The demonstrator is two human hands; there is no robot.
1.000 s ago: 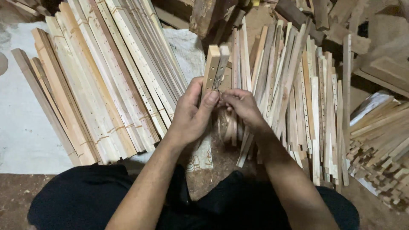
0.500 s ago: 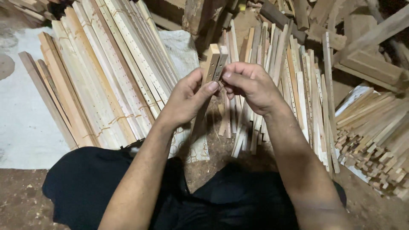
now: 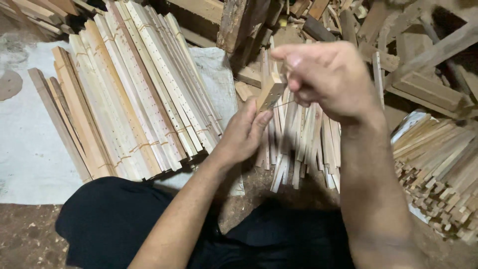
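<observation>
Above the heap of pale thin wooden slats (image 3: pixel 303 144), we pinch a short pale wooden block (image 3: pixel 271 91) upright in our left hand (image 3: pixel 244 132), steadying it while our right hand (image 3: pixel 323 74), fingers pressed together, draws a thin thread (image 3: pixel 283 104) taut.

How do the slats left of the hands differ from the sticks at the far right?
The slats are long, flat and wide, with rows of small holes; the sticks are thin and short. The slats lean in banded bundles on white sheeting; the sticks lie heaped loosely. Both are pale wood.
</observation>
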